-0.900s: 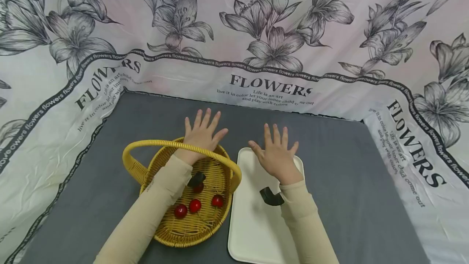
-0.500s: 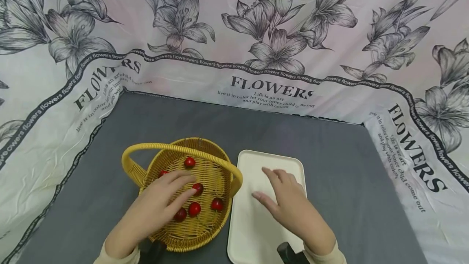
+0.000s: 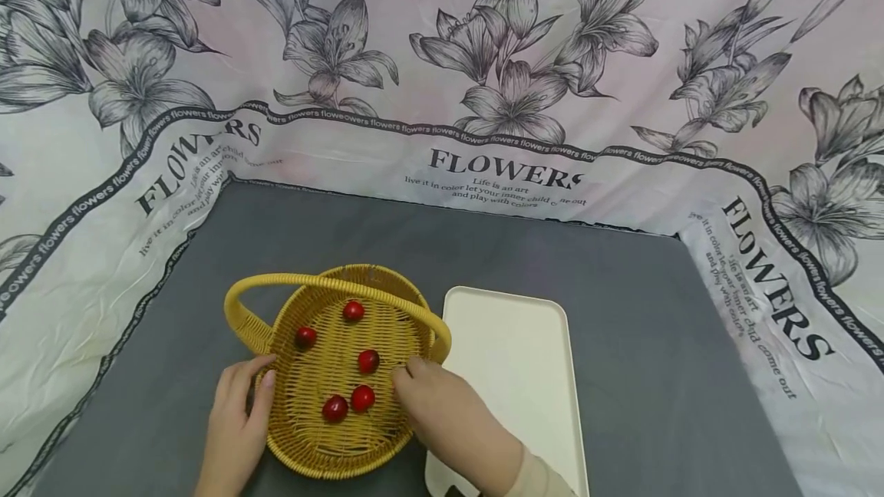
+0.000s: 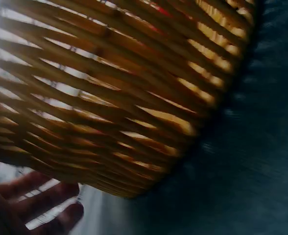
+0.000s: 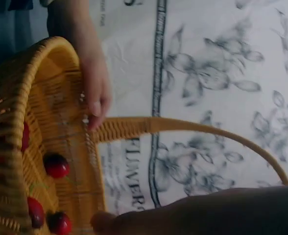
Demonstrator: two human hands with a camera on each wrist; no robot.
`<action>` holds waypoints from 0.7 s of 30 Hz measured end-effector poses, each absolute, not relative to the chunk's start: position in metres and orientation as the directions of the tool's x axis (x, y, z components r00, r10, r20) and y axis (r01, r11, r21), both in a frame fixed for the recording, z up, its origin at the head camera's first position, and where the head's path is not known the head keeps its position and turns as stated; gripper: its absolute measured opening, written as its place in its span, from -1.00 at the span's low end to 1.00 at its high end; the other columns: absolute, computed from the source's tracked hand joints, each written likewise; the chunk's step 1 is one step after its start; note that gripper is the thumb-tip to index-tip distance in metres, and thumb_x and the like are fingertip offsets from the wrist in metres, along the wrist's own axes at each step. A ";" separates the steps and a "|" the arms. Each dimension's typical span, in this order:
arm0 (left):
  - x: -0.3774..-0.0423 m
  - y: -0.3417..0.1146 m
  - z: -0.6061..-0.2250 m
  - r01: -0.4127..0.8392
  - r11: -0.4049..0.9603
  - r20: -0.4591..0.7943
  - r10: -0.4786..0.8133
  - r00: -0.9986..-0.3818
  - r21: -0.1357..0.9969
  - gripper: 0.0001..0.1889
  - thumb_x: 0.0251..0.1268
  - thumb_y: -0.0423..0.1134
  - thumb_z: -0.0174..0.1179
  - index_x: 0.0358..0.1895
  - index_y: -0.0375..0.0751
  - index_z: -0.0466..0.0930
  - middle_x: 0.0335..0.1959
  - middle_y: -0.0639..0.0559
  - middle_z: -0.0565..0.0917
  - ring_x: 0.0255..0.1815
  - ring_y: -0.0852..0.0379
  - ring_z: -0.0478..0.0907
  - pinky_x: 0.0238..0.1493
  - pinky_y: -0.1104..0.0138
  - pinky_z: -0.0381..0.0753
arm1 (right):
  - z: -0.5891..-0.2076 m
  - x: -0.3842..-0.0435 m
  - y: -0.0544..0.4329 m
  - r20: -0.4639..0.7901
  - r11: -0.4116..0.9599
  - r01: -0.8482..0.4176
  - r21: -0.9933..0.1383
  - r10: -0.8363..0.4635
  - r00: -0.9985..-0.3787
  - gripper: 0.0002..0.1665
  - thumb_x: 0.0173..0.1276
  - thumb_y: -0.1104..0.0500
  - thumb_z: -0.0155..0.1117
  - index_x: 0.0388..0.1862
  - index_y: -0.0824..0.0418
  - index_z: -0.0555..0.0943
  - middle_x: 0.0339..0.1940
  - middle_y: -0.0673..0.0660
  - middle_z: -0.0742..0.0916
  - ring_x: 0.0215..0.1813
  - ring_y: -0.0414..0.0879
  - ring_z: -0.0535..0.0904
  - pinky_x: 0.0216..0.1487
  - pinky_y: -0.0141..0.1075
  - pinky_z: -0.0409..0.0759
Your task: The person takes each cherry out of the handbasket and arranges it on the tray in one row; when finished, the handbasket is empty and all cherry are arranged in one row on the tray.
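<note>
A yellow woven basket point(image 3: 297, 397) with an arched handle point(image 3: 304, 280) stands on the grey table. Several dark red cherries lie inside; one cherry point(image 3: 368, 361) is near the middle. My left hand point(image 3: 238, 413) is at the basket's left side, fingertips at the rim. In the left wrist view its loosely spread fingers point(image 4: 46, 203) show beside the weave. Across the right rim, my right hand point(image 3: 459, 420) reaches into the basket with bent fingers. Its fingertips are largely hidden, and no cherry shows at the spot they cover. Whether they pinch anything is hidden.
A cream rectangular tray point(image 3: 511, 359) lies just right of the basket, partly under the right forearm. The basket handle arches over the basket's far part. White flower-printed cloth point(image 3: 511, 98) rises behind and on both sides of the grey table point(image 3: 642, 366).
Both hands first drew back toward me from their raised, spread pose. My left hand then moved left to the basket's rim, while the right moved left from over the tray into the basket.
</note>
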State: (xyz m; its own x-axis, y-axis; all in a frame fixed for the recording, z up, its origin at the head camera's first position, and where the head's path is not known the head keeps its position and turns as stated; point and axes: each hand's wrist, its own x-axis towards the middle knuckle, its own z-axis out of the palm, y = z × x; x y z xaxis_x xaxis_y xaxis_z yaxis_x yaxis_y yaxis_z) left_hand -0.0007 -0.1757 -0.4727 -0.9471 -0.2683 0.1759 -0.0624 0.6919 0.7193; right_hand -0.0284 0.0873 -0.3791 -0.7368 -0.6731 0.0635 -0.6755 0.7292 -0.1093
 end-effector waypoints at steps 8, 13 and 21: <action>-0.005 -0.179 -0.503 0.064 0.385 0.168 -0.242 -0.956 0.921 -0.62 0.59 -0.26 -0.30 0.28 -0.16 0.42 0.15 0.21 0.45 0.19 0.50 0.29 0.08 0.67 0.21 | -0.399 -0.039 0.052 0.036 0.794 -0.605 0.069 -0.608 -0.793 -0.85 0.22 0.22 0.36 -0.23 0.09 0.62 -0.47 0.03 0.55 -0.60 -0.19 0.38 -0.67 -0.44 0.35; -0.009 -0.177 -0.510 0.118 0.331 0.197 -0.218 -0.956 0.936 -0.61 0.58 -0.32 -0.32 0.29 -0.21 0.40 0.17 0.15 0.46 0.23 0.47 0.29 0.13 0.66 0.21 | -0.408 -0.043 0.045 -0.036 0.838 -0.526 0.146 -0.527 -0.849 -0.87 0.18 0.17 0.39 -0.27 0.05 0.65 -0.49 0.03 0.54 -0.57 -0.13 0.44 -0.58 -0.38 0.42; -0.008 -0.179 -0.510 0.133 0.246 0.196 -0.254 -0.947 0.960 -0.62 0.56 -0.35 -0.28 0.26 -0.30 0.42 0.15 0.13 0.49 0.23 0.40 0.32 0.13 0.62 0.24 | -0.418 -0.047 0.036 -0.178 0.825 -0.534 0.186 -0.506 -0.844 -0.88 0.25 0.14 0.31 -0.22 0.01 0.68 -0.39 0.03 0.62 -0.40 -0.09 0.54 -0.35 -0.33 0.50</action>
